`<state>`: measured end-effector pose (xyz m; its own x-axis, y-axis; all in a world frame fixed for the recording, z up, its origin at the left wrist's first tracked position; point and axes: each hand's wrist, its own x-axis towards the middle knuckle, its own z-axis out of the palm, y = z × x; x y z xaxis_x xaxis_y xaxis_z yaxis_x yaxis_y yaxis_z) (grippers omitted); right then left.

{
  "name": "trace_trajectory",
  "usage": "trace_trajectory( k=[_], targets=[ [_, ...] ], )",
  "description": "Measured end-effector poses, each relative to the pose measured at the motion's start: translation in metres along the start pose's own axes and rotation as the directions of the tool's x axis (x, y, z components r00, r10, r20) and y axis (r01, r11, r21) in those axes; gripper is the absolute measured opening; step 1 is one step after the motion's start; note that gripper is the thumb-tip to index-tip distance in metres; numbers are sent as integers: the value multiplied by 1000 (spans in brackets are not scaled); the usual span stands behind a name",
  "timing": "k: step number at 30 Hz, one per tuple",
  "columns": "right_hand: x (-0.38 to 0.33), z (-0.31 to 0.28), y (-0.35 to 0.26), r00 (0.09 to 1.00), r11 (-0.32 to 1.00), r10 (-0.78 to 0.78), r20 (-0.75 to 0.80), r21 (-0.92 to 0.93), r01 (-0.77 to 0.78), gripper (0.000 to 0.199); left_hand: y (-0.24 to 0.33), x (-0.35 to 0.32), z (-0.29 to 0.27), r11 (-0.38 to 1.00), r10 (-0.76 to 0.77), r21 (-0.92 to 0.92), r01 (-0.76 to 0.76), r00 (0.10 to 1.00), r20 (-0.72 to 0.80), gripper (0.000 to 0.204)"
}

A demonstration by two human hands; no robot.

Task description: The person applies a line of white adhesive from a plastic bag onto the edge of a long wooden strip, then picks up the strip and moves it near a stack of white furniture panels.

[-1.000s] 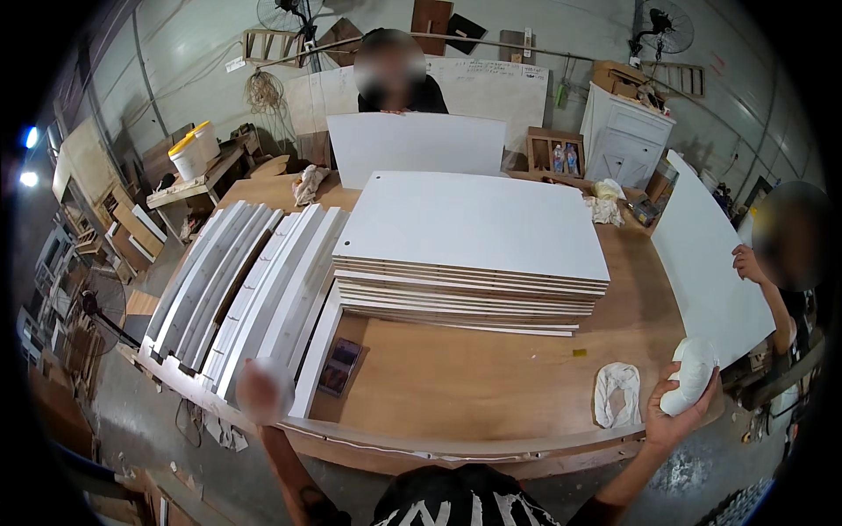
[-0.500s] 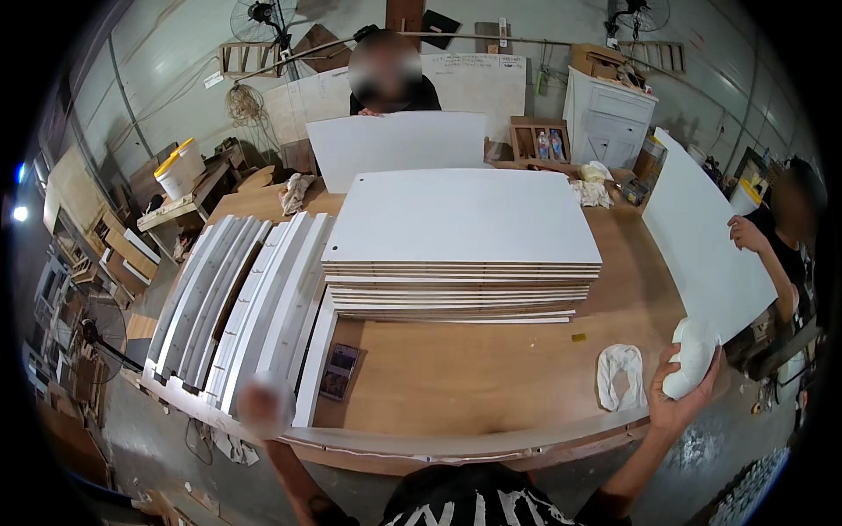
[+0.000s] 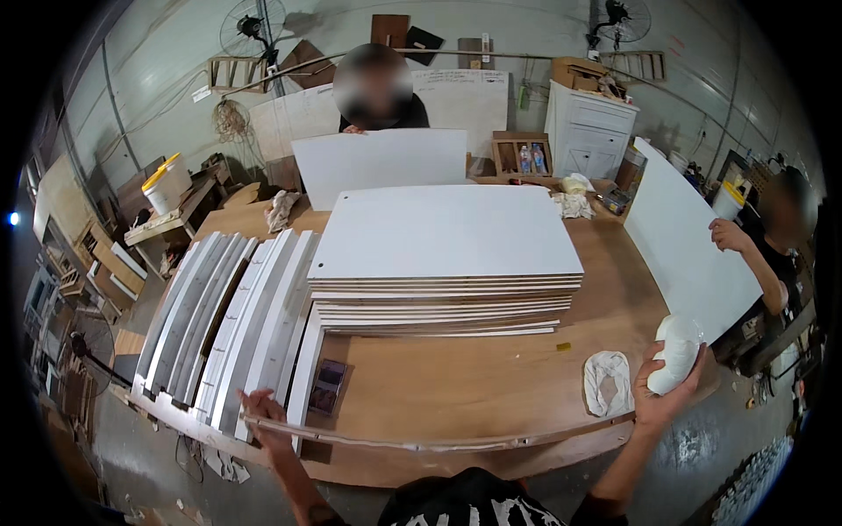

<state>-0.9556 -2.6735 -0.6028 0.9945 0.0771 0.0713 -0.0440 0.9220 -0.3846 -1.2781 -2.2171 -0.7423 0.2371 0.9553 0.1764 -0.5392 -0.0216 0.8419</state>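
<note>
My right hand point(image 3: 664, 399) is closed round a smooth, white, rounded pad point(image 3: 674, 352), held up by the table's right front corner; its exact kind I cannot make out. My left hand point(image 3: 266, 425) is at the front left, fingers stretched apart, touching the left end of a long narrow wooden edge point(image 3: 421, 445). This edge runs across in front of me toward my right wrist. A white cloth point(image 3: 607, 384) lies in a loose ring left of my right hand. Beyond my left hand are several long white strips point(image 3: 254, 307) side by side.
A stack of white panels point(image 3: 447, 232) fills the table's point(image 3: 456, 386) middle. At the far side a person holds a white panel point(image 3: 386, 167) upright; at the right another grips a larger panel point(image 3: 693, 245). A dark flat box point(image 3: 326, 386) lies near the strips.
The whole view has shifted, so table things sit lower and further left. My left hand's fingers now show spread at the wooden edge. My right hand still holds the white pad.
</note>
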Motion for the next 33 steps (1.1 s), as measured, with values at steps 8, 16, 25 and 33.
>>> trace_trajectory(
  k=[8,16,25,33],
  targets=[
    [22,-7,6,870,886,110,481,349,-306,60,-1,19,19,992,-126,8,128,988,-91,49],
    [19,80,-3,841,924,89,533,270,-269,67,-3,22,19,993,-63,103,67,997,-39,52],
    [-13,64,6,817,856,200,541,309,-414,60,-12,31,29,987,-44,154,55,996,-75,63],
    [-21,21,13,890,978,34,454,168,-123,58,-12,28,46,985,-107,120,122,986,-127,60]
  ],
)
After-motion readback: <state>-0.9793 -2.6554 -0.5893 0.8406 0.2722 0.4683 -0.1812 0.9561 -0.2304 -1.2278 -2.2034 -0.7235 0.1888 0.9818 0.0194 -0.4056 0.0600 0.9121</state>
